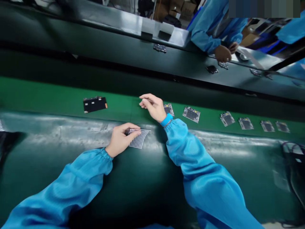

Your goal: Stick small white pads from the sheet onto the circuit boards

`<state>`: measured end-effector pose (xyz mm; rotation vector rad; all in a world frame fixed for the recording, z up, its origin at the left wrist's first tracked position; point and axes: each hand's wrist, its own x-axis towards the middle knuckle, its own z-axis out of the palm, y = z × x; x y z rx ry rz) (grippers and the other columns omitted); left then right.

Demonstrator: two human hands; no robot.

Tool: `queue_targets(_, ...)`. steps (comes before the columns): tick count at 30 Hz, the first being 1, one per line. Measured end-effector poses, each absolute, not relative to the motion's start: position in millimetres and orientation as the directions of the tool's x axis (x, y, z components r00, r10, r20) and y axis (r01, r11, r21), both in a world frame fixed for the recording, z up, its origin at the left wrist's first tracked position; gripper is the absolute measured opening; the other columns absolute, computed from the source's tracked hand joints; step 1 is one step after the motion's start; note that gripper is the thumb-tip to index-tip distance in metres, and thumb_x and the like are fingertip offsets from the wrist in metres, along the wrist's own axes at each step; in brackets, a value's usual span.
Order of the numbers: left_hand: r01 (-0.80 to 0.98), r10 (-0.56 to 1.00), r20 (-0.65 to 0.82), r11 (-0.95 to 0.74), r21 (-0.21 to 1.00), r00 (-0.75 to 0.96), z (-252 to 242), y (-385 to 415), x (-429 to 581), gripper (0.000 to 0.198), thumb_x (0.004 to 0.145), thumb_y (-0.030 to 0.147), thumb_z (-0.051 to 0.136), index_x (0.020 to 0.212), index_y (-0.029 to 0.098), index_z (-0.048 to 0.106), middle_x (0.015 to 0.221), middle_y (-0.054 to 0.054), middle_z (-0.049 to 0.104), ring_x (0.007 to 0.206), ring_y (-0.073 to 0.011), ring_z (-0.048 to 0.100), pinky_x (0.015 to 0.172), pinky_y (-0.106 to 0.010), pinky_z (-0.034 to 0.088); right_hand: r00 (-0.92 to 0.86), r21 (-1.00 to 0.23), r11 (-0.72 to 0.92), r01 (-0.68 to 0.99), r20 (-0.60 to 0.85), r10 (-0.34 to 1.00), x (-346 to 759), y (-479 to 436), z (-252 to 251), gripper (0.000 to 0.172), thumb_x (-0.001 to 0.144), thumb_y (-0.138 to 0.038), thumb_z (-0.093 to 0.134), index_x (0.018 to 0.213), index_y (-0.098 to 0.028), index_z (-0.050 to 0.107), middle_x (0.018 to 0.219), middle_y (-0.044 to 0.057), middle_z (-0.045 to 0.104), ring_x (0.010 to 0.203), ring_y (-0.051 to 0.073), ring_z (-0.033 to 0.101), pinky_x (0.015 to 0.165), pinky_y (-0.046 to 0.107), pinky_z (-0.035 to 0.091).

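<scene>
The sheet of tiny white dots (138, 141) lies on the shiny dark mat (71, 135), just beyond the edge of the green belt (59, 95), with its upper corner tucked under our left hand (121, 140). It is a small, thin, slightly skewed piece, its dots set in neat rows on a dark backing, and its top edge catches a bright line of light. Our left hand is closed on it, thumb and fingers pinching that upper part. Our right hand (152, 107) is relaxed and partly open, fingers loosely curved over the green belt, holding nothing. Its wrist, wearing a blue band (166, 120), is just beside a small circuit board (168, 109), though we cannot tell whether they touch. More boards lie in a row to the right, and a black board (94, 104) lies to the left.
</scene>
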<state>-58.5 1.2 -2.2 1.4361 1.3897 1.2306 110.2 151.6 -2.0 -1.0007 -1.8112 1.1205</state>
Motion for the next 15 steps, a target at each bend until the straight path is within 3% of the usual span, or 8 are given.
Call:
queue_targets(3,0.250,0.993,0.094,-0.073,0.965,-0.074,4,-17,-79,0.011,0.081,0.031,0.080,0.087,0.022,0.080,0.087,-0.005,0.081,0.080,-0.0199,0.076,0.074,-0.029,0.061,-0.597,-0.789,0.538,0.295,0.287,0.749,52,161,-7,0.030,0.092,-0.034,0.066,0.118,-0.019,0.065,0.108,0.008,0.074,0.099,0.023,0.068,0.094,0.038,0.053)
queue_targets(7,0.303,0.977,0.077,-0.014,0.953,-0.199,4,-44,-117,0.014,0.080,0.034,0.081,0.086,0.021,0.079,0.086,-0.005,0.080,0.077,-0.0192,0.076,0.071,-0.028,0.062,-0.752,-0.586,0.709,0.392,0.239,0.614,-13,172,-19,0.053,0.077,-0.028,0.084,0.124,-0.018,0.062,0.126,0.014,0.068,0.124,0.032,0.057,0.107,0.046,0.042)
queue_targets(11,0.303,0.947,0.075,0.024,0.953,-0.313,-1,-57,-136,0.017,0.079,0.036,0.081,0.086,0.020,0.079,0.083,-0.004,0.080,0.071,-0.0180,0.075,0.065,-0.026,0.061,-0.781,-0.513,0.755,0.409,0.231,0.580,-14,173,-14,0.045,0.077,-0.030,0.084,0.116,-0.018,0.064,0.115,0.012,0.069,0.117,0.032,0.059,0.102,0.045,0.042)
queue_targets(15,0.260,0.951,0.074,0.007,0.966,-0.299,-6,-55,-134,0.015,0.079,0.034,0.081,0.087,0.021,0.079,0.082,-0.004,0.080,0.071,-0.0178,0.075,0.065,-0.026,0.061,-0.705,-0.513,0.769,0.382,0.376,0.601,24,174,18,0.047,0.081,-0.036,0.080,0.119,-0.016,0.062,0.112,0.012,0.069,0.112,0.032,0.060,0.102,0.045,0.045)
